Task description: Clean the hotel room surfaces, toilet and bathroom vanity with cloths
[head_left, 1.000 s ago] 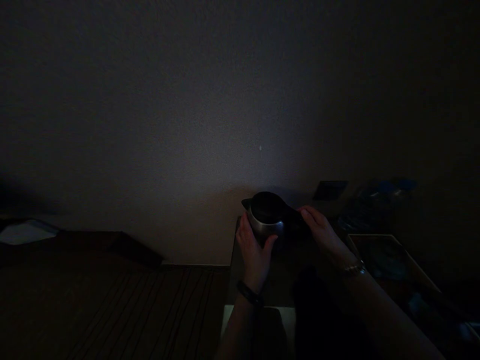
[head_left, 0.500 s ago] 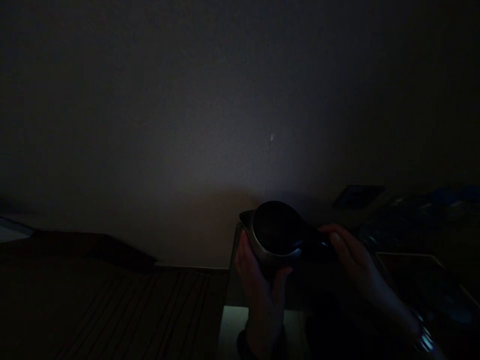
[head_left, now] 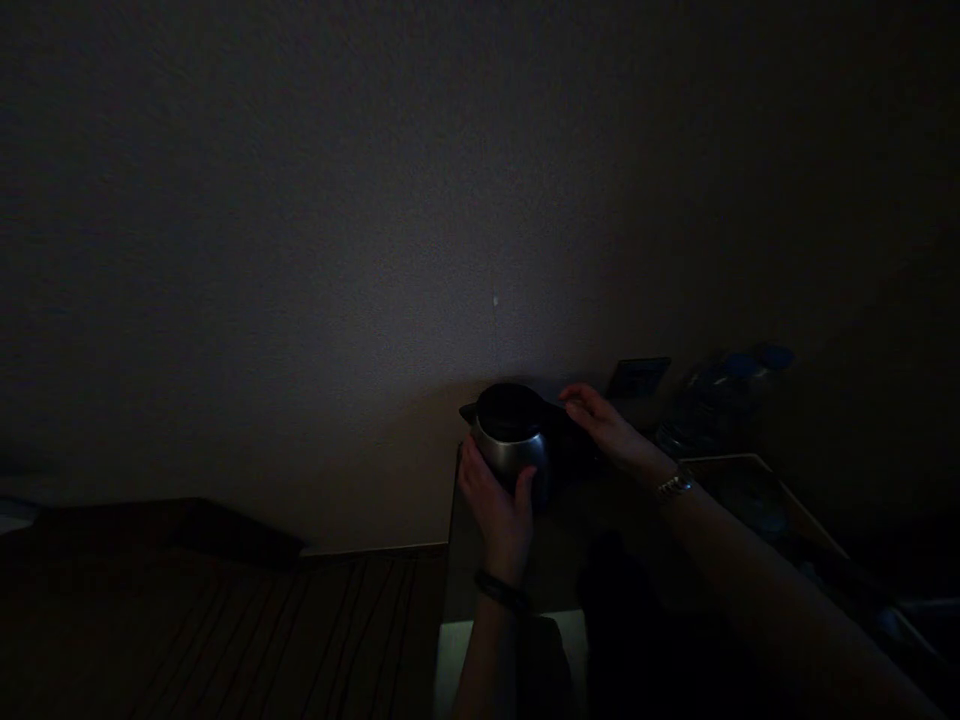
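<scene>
The electric kettle [head_left: 510, 458] is upright at the far left part of the dark cabinet top [head_left: 480, 580], close to the wall [head_left: 300, 250]. Its metal body carries a black lid [head_left: 510, 412]; the spout faces left and the black handle side faces right. Its base is lost in darkness, so contact with the surface cannot be confirmed.

The left hand [head_left: 496, 510] cups the body: fingers lie along the left side, the thumb on the near side, and the grip holds the kettle. A dark band [head_left: 501, 592] encircles that wrist.

The right hand [head_left: 607, 425] is at the handle side, fingers slightly curved (the handle merges with the shadow, so whether the grip is closed on it cannot be told). A shiny metal bracelet [head_left: 675, 484] encircles that wrist.

Right of the kettle, a dark rectangular plate [head_left: 639, 377] is on the wall. Farther right stand clear bottles [head_left: 709, 400]; 2 blue caps are visible. Nearer lies a tray [head_left: 806, 510] with a pale rim. Striped carpet [head_left: 337, 620] covers the floor at left.
</scene>
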`<state>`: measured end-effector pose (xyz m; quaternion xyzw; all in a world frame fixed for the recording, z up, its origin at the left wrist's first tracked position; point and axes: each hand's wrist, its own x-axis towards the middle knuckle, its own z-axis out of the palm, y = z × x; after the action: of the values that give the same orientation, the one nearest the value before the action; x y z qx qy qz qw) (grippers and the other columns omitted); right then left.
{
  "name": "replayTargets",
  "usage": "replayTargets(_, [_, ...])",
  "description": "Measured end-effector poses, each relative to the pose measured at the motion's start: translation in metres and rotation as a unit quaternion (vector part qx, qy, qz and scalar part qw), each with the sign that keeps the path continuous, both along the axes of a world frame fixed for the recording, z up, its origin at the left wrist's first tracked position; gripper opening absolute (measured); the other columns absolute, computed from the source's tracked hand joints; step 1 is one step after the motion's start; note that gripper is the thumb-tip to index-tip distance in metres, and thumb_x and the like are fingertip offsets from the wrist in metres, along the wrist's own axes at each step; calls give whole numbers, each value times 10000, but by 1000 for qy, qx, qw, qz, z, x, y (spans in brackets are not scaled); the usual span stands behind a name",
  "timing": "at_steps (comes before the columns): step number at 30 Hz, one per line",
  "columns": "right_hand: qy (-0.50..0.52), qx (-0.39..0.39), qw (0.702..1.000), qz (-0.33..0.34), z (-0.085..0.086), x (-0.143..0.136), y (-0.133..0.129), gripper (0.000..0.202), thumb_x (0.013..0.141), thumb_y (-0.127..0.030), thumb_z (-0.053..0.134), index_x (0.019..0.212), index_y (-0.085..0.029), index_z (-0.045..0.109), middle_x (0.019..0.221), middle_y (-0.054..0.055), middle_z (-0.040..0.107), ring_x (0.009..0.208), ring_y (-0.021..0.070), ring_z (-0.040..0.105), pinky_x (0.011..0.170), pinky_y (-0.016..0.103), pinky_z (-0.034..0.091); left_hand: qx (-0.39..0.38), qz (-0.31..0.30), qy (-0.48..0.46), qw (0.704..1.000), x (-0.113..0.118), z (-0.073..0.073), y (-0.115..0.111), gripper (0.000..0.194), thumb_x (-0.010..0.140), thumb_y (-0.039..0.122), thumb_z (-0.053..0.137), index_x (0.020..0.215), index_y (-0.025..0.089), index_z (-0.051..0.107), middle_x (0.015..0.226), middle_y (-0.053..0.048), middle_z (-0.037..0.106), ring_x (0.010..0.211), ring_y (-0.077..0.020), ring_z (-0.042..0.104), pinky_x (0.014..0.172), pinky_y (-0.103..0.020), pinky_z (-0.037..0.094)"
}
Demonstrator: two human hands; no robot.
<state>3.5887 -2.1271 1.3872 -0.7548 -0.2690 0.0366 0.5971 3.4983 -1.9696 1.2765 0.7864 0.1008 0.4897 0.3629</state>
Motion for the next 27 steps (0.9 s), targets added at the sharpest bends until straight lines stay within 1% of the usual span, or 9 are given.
replayTargets(5, [-72, -35, 997, -20, -4, 5, 2, 338, 850, -529, 520, 980, -217, 511, 850, 7, 510, 777, 167, 470, 704, 292, 418, 0, 2, -3, 1000, 3, -3, 0, 898, 908, 584, 582, 1556, 74, 227, 1542, -278, 372, 1423, -387, 363, 1152, -588, 326])
replayTargets(8, [-80, -33, 996, -26, -4, 4, 2, 352, 858, -553, 492, 959, -217, 522, 871, 15, 525, 803, 173, 482, 722, 298, 427, -7, 5, 3, 1000, 5, -5, -1, 886, 917, 575, 572, 1559, 75, 223, 1544, -278, 370, 1418, -394, 363, 1147, -604, 328])
replayTargets(10, [-62, -28, 997, -32, -5, 0, 2, 382, 861, -577, 476, 969, -217, 543, 872, 17, 534, 802, 176, 488, 706, 295, 428, -11, 3, 7, 1000, 5, -6, -2, 872, 923, 550, 576, 1571, 102, 201, 1553, -263, 363, 1420, -390, 361, 1144, -605, 335])
replayTargets(13, [-21, 4, 999, -44, -9, -9, 4, 369, 864, -577, 478, 935, -224, 559, 857, 13, 541, 786, 177, 503, 682, 289, 431, -18, -4, 0, 1000, 1, -7, -5, 862, 932, 494, 589, 1598, 187, 135, 1577, -226, 337, 1434, -373, 347, 1148, -607, 335])
replayTargets(15, [1, 41, 998, -53, -14, -17, 6, 324, 855, -546, 506, 876, -225, 544, 820, 6, 529, 751, 171, 500, 663, 285, 429, -28, -3, -6, 1000, -6, -9, -9, 867, 931, 468, 598, 1606, 247, 100, 1591, -207, 316, 1444, -369, 337, 1146, -618, 333])
replayTargets(17, [-1, 58, 996, -63, -19, -25, 5, 293, 856, -516, 522, 829, -225, 528, 786, 5, 512, 719, 169, 484, 635, 283, 415, -43, -2, -9, 999, -15, -11, -14, 875, 926, 452, 609, 1606, 278, 87, 1601, -198, 298, 1454, -367, 330, 1145, -624, 333])
replayTargets(22, [-65, 27, 995, -69, -25, -45, 0, 270, 903, -478, 497, 817, -229, 555, 737, 10, 496, 689, 172, 461, 602, 290, 379, -83, -12, -3, 996, -35, -16, -21, 899, 916, 429, 628, 1609, 273, 77, 1622, -186, 264, 1480, -343, 306, 1176, -578, 326])
replayTargets(25, [-69, 27, 995, -73, -26, -42, 2, 271, 906, -474, 496, 812, -226, 549, 726, 4, 488, 673, 164, 456, 595, 290, 373, -82, -12, -1, 997, -33, -13, -19, 885, 921, 449, 620, 1606, 269, 90, 1618, -187, 276, 1477, -339, 311, 1176, -575, 322])
replayTargets(27, [-70, 30, 993, -92, -24, -30, 9, 300, 910, -495, 482, 787, -224, 521, 721, 2, 476, 668, 161, 446, 604, 291, 371, -62, -10, 5, 998, -24, -7, -14, 876, 920, 480, 615, 1600, 234, 120, 1605, -208, 295, 1472, -350, 315, 1174, -584, 314])
